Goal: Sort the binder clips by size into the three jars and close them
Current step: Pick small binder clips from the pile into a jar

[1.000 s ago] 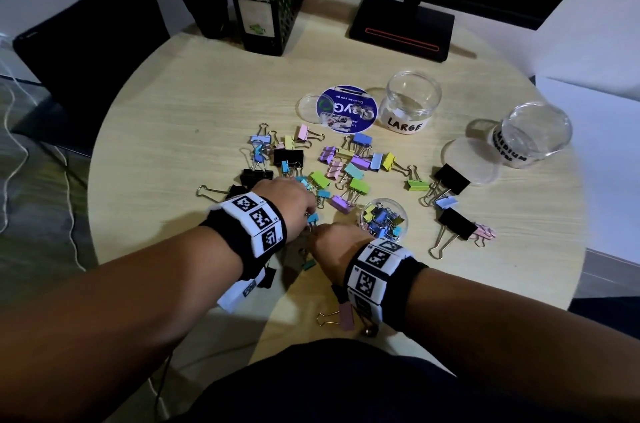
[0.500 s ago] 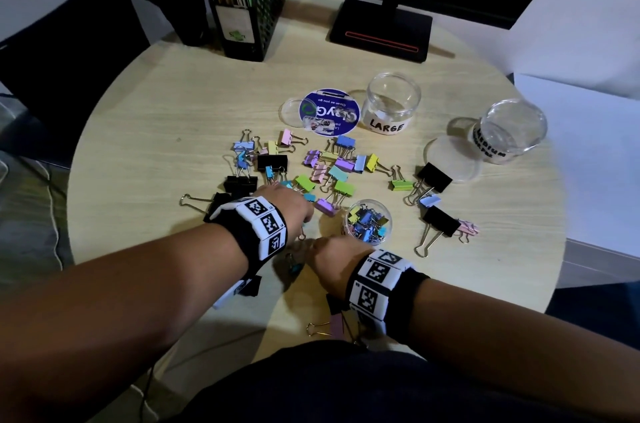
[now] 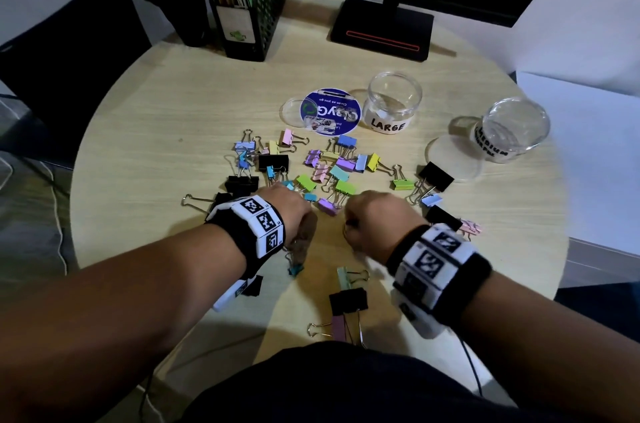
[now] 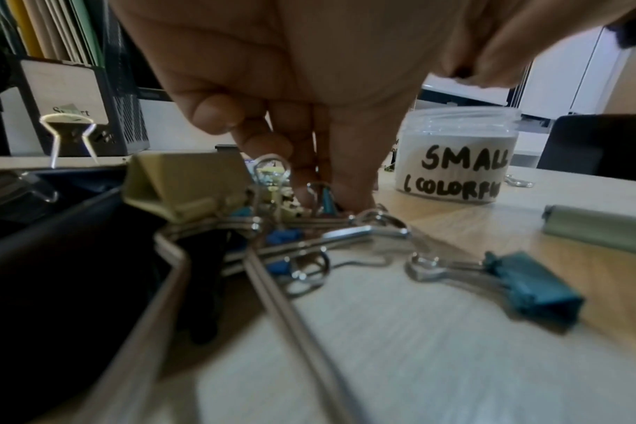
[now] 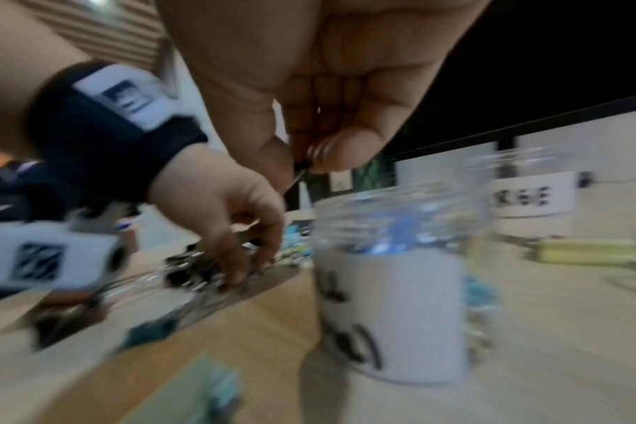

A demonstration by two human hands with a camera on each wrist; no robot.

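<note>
Right hand [image 5: 309, 86] up off the bench [image 3: 173, 111], thumb and forefinger pinching a thin wire handle, and the clip itself is hidden behind the fingers, so its size can't be told. The small jar [image 5: 393, 287] stands directly below and just ahead of that grip, mouth open, coloured clips already inside; a short drop forward looks like all it needs. The palm faces down, wrist cocked above the rim. Left hand [image 4: 291, 100] is low over the pile of binder clips [image 3: 325, 166], fingertips curled down onto a small teal clip [image 4: 325, 198] standing on its handles, nipping it, though how firmly is hard to say. The large jar [image 3: 394, 104] and the medium jar [image 3: 512, 128] sit well beyond the pile, both open and looking empty, lids [image 3: 453, 159] lying beside them. Plenty of sorting left, by the look of it.
</note>
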